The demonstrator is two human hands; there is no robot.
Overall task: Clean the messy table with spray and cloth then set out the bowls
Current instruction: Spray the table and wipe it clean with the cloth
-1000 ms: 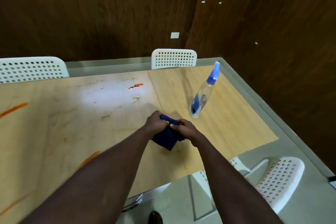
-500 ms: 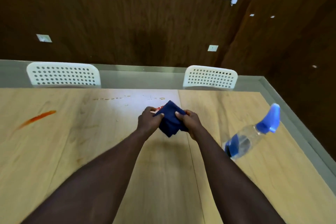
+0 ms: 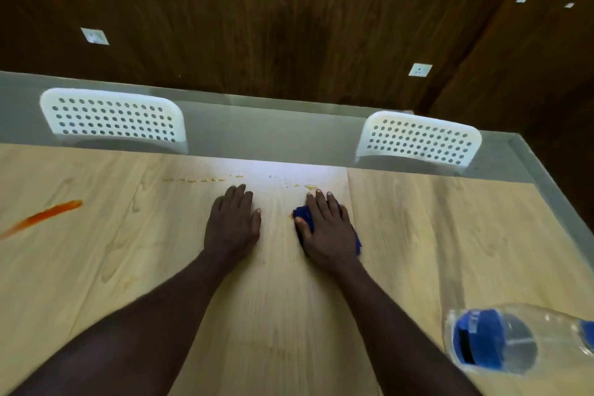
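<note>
My right hand (image 3: 326,228) lies flat with straight fingers on a folded dark blue cloth (image 3: 353,239), pressing it onto the light wooden table (image 3: 128,267). Only the cloth's edges show around the hand. My left hand (image 3: 233,225) rests flat on the bare wood to the left of it, holding nothing. A clear spray bottle with a blue label (image 3: 491,339) stands at the lower right, cut off by the frame edge. An orange smear (image 3: 41,217) marks the table at the far left. Small yellowish droplets (image 3: 205,179) and a wet patch lie just beyond my fingertips. No bowls are in view.
Two white perforated chairs stand at the table's far side, one at the left (image 3: 112,116) and one at the right (image 3: 418,141). A grey ledge (image 3: 273,128) runs behind and along the right edge. Dark wood-panelled walls (image 3: 257,26) close off the back.
Both hands held the blue cloth in the air before. Now the right hand presses it flat on the table and the left hand has let go and rests on the wood.
</note>
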